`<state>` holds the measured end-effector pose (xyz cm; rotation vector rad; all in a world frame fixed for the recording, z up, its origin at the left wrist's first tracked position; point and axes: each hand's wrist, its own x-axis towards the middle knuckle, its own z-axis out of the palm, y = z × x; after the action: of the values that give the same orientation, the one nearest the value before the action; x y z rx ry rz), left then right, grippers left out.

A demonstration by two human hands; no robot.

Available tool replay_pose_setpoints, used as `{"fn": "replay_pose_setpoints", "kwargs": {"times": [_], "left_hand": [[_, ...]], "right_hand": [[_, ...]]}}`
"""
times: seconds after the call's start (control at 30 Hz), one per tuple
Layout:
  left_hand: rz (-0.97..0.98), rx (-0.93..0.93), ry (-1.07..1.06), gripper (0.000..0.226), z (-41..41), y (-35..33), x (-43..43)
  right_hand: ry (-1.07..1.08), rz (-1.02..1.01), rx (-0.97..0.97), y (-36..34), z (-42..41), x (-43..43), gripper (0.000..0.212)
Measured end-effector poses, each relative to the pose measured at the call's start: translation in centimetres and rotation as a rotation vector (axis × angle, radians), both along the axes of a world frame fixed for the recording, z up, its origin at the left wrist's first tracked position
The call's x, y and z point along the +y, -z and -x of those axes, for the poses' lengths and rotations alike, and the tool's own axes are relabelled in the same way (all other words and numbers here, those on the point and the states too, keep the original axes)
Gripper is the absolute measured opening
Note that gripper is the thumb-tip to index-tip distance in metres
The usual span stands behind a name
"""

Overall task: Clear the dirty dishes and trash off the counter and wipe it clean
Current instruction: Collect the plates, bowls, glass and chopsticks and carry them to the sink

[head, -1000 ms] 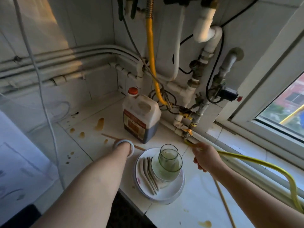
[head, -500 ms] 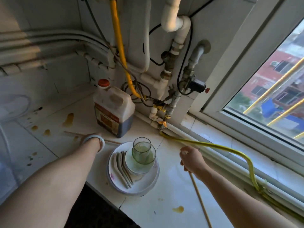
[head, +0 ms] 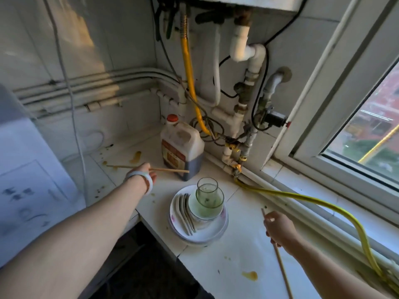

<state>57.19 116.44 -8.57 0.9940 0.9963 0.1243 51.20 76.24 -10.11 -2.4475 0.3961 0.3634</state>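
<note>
As left hand [head: 142, 172] grips wooden chopstick [head: 170, 170], right hand [head: 278, 229] grips another.

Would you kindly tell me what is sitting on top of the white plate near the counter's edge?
On the plate lie stacked white spoons beside a bowl, with a greenish glass standing in it. What lies under the bowl is covered.
</note>
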Motion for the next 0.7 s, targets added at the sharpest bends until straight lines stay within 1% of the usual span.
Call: {"fn": "replay_pose_setpoints", "kwargs": {"times": [0.03,0.07,0.13,0.2,0.27,0.37,0.47,0.5,0.6,0.63,0.7], "left_hand": [[0.007,-0.017,0.007,0.018,0.8,-1.2,-0.6],[0.022,-0.046,0.036,0.017,1.5,-2.3,-1.5],[0.028,-0.083,0.123,0.024,3.1,-4.4,-4.0],[0.026,-0.128,0.222,0.028,4.8,-6.5,-6.7],[0.022,-0.17,0.297,0.029,6.3,-8.0,-9.3],[0.036,-0.262,0.349,0.027,8.2,-9.3,-13.1],[0.033,-0.329,0.454,0.02,10.2,-9.6,-17.2],[0.022,-0.329,0.488,0.017,10.8,-9.2,-18.5],[0.053,-0.299,0.617,0.01,12.7,-7.4,-22.2],[0.065,-0.275,0.659,0.009,13.4,-6.6,-23.5],[0.098,-0.198,0.72,0.016,14.7,-4.6,-26.0]], "right_hand": [[-0.037,0.055,0.009,0.1,0.4,-0.4,0.02],[-0.072,0.115,0.022,0.3,0.7,-0.9,0.018],[-0.118,0.219,0.047,0.7,1.7,-2.2,0.015],[-0.128,0.255,0.102,1.3,2.5,-3.3,0.007],[-0.134,0.246,0.159,1.7,3.6,-4.3,0.006],[-0.182,0.276,0.211,2.3,5.3,-4.9,0.004],[-0.215,0.281,0.228,3.8,7.1,-5.7,0.016],[-0.205,0.27,0.228,4.2,7.7,-5.8,0.018],[-0.167,0.22,0.218,4.8,9.0,-6.1,0.008],[-0.141,0.192,0.221,4.8,9.4,-6.2,0.012],[-0.105,0.136,0.225,4.7,10.0,-6.5,0.017]]}}
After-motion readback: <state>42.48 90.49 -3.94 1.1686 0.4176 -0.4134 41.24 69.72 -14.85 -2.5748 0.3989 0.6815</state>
